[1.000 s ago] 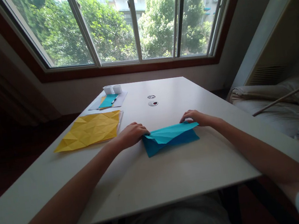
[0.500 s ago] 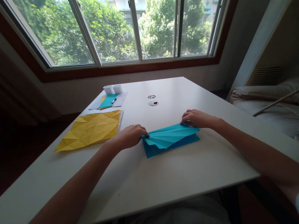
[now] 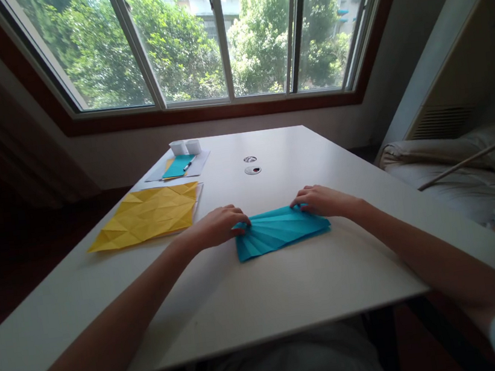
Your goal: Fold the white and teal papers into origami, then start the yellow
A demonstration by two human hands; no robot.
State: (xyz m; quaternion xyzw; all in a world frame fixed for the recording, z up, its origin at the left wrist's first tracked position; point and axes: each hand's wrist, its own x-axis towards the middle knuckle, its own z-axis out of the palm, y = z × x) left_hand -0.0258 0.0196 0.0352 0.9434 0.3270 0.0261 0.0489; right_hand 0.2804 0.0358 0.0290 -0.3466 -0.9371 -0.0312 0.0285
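Observation:
A sheet of blue paper (image 3: pixel 281 233), folded over and marked with fan-like creases, lies in front of me. Its upper layer now rests nearly flat over the lower one. My left hand (image 3: pixel 221 224) is closed on the upper left corner, thumb and curled fingers at the edge. At the far right edge, my right hand (image 3: pixel 322 201) is closed on the paper with bent fingers. Both fingertips touch the paper, and their undersides are hidden.
To the left lies a creased yellow paper (image 3: pixel 151 213). Behind it are white sheets with blue paper (image 3: pixel 176 167), a pen (image 3: pixel 190 164) and two white cups (image 3: pixel 193 147). Two round pieces (image 3: pixel 253 170) sit mid-way on the white table (image 3: pixel 297 288). A window stands beyond.
The raised upper layer of the blue paper has come down toward me over the lower layer. My right hand has shifted slightly left along the edge; my left hand has moved slightly right.

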